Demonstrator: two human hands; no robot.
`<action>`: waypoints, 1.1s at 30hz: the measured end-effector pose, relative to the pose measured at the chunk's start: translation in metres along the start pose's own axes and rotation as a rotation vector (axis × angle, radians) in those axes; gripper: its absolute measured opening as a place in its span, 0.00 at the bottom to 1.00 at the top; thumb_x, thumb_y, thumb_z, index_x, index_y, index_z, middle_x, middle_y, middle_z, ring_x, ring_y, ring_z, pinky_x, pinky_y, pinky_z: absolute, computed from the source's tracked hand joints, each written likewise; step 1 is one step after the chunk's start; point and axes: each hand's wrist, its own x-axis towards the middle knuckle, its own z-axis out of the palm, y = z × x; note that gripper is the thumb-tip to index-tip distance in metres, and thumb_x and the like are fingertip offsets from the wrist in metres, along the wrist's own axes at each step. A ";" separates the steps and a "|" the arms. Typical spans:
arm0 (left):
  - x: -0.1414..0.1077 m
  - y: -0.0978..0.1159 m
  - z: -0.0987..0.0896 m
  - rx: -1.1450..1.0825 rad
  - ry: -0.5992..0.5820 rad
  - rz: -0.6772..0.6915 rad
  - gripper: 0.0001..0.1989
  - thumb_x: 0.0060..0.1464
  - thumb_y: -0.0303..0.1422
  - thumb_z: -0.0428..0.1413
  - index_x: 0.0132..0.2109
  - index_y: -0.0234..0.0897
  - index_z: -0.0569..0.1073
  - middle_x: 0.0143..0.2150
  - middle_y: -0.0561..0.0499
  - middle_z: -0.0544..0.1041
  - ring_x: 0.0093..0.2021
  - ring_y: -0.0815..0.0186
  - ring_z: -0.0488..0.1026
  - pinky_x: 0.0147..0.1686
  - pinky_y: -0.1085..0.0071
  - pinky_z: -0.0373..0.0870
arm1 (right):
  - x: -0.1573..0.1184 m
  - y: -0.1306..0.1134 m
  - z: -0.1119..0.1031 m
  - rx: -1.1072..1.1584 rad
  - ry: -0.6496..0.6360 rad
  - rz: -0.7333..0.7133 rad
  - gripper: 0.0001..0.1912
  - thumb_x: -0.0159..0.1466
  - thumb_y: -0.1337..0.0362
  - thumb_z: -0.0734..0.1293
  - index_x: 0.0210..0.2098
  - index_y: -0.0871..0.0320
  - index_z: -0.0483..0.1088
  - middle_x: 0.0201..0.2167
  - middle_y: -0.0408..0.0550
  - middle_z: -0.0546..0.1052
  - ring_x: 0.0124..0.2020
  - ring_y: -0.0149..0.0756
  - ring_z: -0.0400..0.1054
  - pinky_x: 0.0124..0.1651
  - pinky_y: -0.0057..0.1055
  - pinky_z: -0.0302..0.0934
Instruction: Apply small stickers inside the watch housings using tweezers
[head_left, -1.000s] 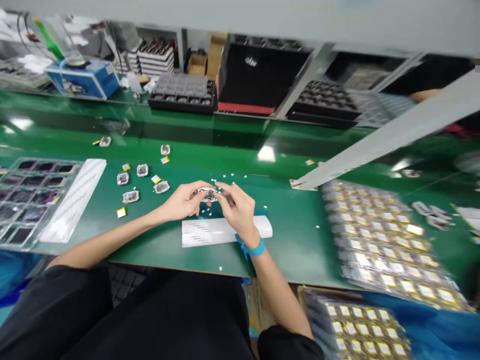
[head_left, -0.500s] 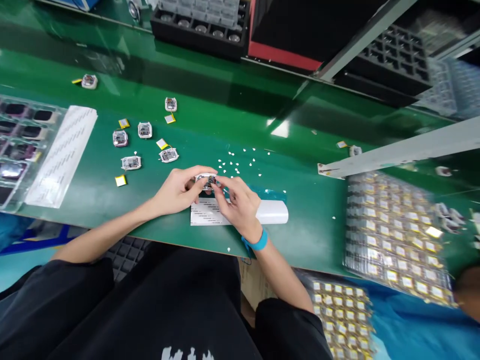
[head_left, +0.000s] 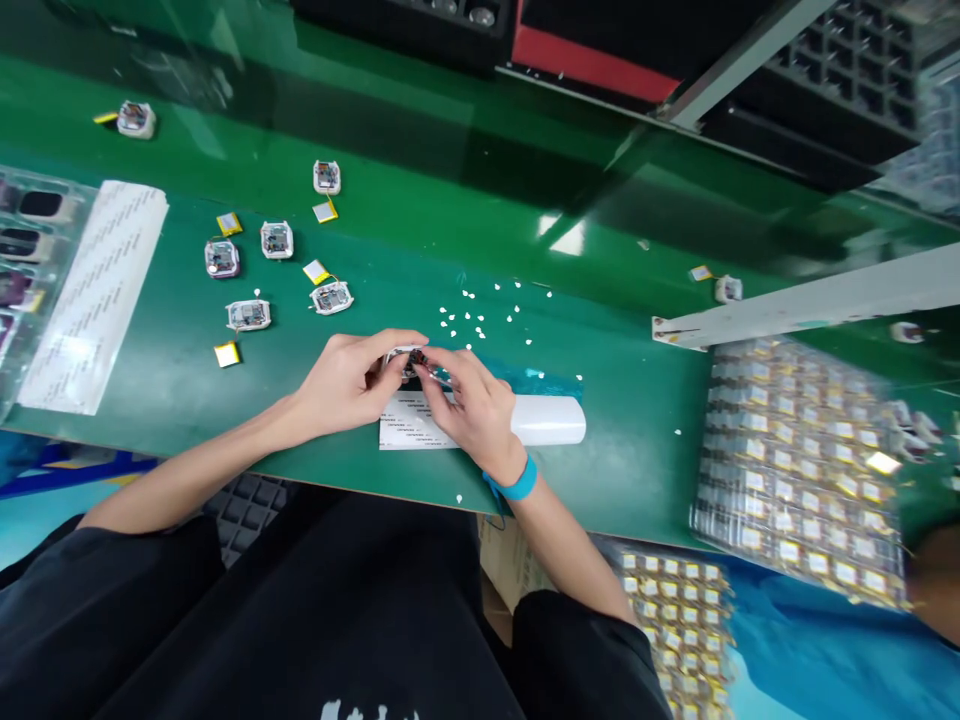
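My left hand (head_left: 351, 382) grips a small white watch case (head_left: 401, 358) with electronics inside, thumb in front and fingers behind. My right hand (head_left: 474, 408), with a blue band at the wrist, pinches at the case's right side; the part between its fingertips is partly hidden. Below both hands lies a printed white sheet (head_left: 412, 422), its right end a blank white roll (head_left: 551, 420). Small white pieces (head_left: 466, 317) are scattered behind my right hand. Several open watch cases (head_left: 277, 240) and yellow-edged batteries (head_left: 226, 354) lie to the left on the green table.
A clear tray of watch cases (head_left: 30, 243) and a white strip sheet (head_left: 97, 300) lie at the left. Stacked battery trays (head_left: 795, 460) stand at the right, near a slanting metal post (head_left: 810, 300). Another person's arm (head_left: 937, 580) shows at the right edge.
The camera view has shifted, so the table things sit differently in the frame. Both hands stay at the case, which now looks tilted, with more dark parts showing at my right fingertips.
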 end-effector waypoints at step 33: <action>0.007 -0.001 -0.003 -0.623 -0.275 -0.533 0.08 0.57 0.27 0.56 0.45 0.34 0.75 0.17 0.58 0.72 0.14 0.72 0.70 0.15 0.80 0.65 | 0.004 0.014 -0.015 -0.145 -0.049 0.002 0.25 0.70 0.78 0.60 0.63 0.56 0.71 0.58 0.49 0.82 0.53 0.34 0.81 0.46 0.25 0.79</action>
